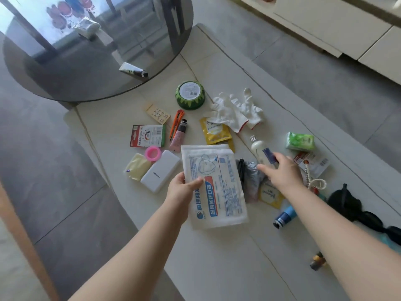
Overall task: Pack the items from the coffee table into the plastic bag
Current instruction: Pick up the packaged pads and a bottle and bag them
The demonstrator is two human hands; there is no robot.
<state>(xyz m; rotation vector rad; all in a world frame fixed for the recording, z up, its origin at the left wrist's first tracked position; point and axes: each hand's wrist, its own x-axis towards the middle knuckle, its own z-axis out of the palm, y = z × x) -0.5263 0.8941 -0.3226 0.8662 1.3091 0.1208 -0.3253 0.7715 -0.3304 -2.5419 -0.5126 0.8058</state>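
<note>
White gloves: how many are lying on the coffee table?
2. Both white gloves lie overlapped near the watermelon-patterned tin, partly covering a yellow sachet.

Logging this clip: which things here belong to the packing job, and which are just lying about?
Job:
left hand holding the mask packet
right hand reaching over the white bottle
power bank
white gloves
pink tube
coffee table

Lying about:
tube on the round glass table
cabinet
</note>
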